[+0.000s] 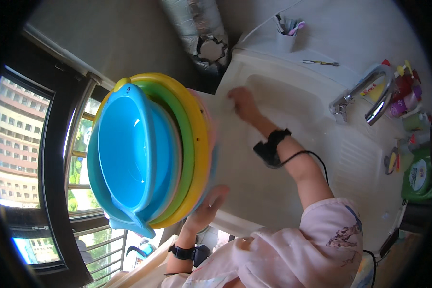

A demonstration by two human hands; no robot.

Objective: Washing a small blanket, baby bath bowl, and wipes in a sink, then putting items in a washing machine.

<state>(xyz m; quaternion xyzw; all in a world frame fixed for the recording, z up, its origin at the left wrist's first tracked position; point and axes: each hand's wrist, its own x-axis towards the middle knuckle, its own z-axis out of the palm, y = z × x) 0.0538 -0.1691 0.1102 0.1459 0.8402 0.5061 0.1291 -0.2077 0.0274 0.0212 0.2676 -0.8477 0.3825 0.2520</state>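
Nearest you is your own pale pink sleeve, at the bottom of the view, just below the white sink, and both forearms run out of it, each with a dark band at the wrist. Your left hand sits just off the sink's near left corner, fingers spread and palm pressed flat to the underside of a stack of basins; it props the stack rather than closing round anything. The stack stands tipped on edge to the left of the sink, its bottom against the sink's left rim. A blue basin lies innermost and faces you, a green basin shows as a ring around it, and a yellow basin rings that one, closest to the sink.

Your right hand reaches across the sink to its far left part, resting against the white inner wall. The fingers look loosely curled; whether they have hold of anything you cannot tell, as the glare washes it out.

On the sink's right rim a chrome tap arches over the bowl. Beyond that, right of the sink, stand coloured bottles, with a green bottle nearer to you. Behind the sink a white cup holds brushes, and a silvery duct rises past the far left corner
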